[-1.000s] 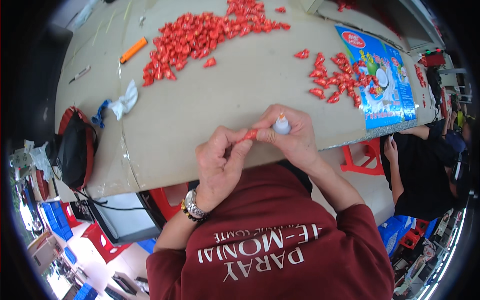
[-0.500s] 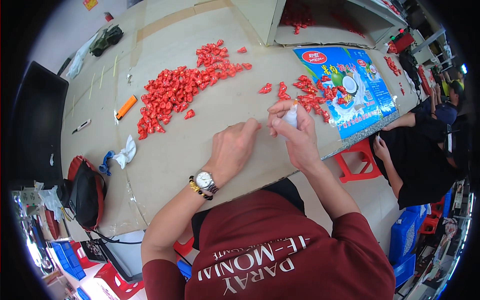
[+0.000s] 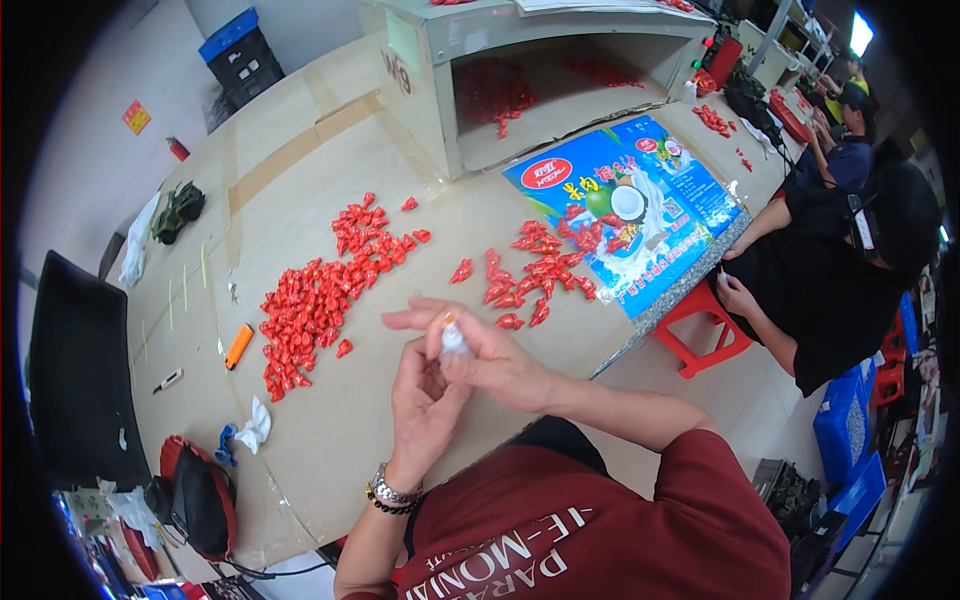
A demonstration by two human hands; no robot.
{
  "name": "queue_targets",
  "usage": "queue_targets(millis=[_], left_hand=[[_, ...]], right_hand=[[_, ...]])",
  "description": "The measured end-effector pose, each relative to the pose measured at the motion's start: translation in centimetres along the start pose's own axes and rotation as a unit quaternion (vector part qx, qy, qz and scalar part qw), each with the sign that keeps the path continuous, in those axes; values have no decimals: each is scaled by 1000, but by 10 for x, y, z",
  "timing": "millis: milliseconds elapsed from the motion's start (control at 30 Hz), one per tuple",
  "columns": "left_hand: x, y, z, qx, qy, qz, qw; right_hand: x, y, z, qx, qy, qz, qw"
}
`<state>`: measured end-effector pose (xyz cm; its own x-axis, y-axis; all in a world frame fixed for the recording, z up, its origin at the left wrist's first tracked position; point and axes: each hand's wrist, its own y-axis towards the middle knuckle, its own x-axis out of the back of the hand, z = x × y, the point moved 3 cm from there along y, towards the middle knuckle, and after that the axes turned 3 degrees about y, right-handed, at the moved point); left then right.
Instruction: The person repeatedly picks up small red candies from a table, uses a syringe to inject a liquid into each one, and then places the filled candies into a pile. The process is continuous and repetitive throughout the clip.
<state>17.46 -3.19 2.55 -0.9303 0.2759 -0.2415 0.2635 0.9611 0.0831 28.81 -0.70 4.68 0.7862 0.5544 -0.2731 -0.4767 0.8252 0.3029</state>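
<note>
My right hand grips a small white squeeze bottle with an orange tip, its index and other fingers reaching left past the bottle. Close against it, my left hand has its thumb and fingers curled together; whatever they hold is hidden or too small to make out. A watch and a beaded bracelet circle my left wrist. Just beyond my hands lies a big heap of small red plastic pieces. A smaller group of red pieces lies to the right, partly on a blue printed sheet.
A grey shelf box stands at the back. On the left are an orange cutter, a pen-like tool, crumpled white tissue, a black-and-red bag and a dark monitor. A co-worker sits at the right.
My right hand has moved left with the white bottle and met my left hand, whose fingers have turned upward and curled. The head view has shifted, showing more of the far side.
</note>
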Motion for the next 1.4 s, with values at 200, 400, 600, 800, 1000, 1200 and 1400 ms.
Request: queue_targets(millis=[200,400,600,800,1000,1200,1400], left_hand=[[24,-9,-6,77,68,-65,993],[73,-25,6,25,201,-176,963],[75,-18,16,57,180,-196,962],[84,-27,29,65,202,-207,955],[88,-28,32,114,204,-203,951],[92,-28,34,102,234,-201,946],[94,-30,32,112,251,-199,941]], right_hand=[[21,21,22,7,-140,8,990],[240,109,24,-14,-663,-222,714],[323,170,-10,-168,-723,-241,624],[381,235,-54,-56,-768,-248,588],[391,277,-47,-31,-730,-285,621],[396,292,-51,54,-729,-340,591],[383,291,-55,99,-754,-300,576]])
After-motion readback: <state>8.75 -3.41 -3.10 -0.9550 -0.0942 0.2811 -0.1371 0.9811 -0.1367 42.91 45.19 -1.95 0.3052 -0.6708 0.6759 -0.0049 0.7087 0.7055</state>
